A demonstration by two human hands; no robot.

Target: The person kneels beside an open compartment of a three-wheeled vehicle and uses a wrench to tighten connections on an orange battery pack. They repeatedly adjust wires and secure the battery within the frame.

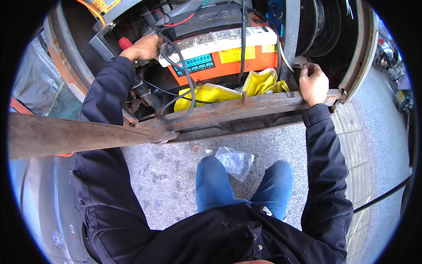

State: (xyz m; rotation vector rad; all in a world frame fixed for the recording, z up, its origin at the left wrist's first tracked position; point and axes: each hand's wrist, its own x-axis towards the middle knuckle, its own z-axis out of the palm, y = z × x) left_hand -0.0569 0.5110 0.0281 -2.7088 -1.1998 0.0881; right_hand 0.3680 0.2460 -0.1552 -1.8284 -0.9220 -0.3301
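Note:
An orange box (211, 64) with a white, clear-capped upper edge sits in an open metal compartment. At its left end my left hand (147, 47) reaches in, fingers closed by a black cable (181, 61); what they grip is hidden. A red knob-like piece (125, 43) lies beside that hand. On the right, my right hand (314, 83) rests over the rusty frame bar (263, 104) with its fingers curled together. A thin white cable (285, 61) runs close to its fingertips; what it holds is too small to make out. Crumpled yellow plastic (211, 93) lies before the box.
A long brown bar (83, 137) juts across my left arm. A grey upright post (290, 35) stands right of the box, near a dark wheel (325, 26). Clear plastic bag (235, 162) lies on the pavement by my knees. Loose wires (189, 20) cross the compartment.

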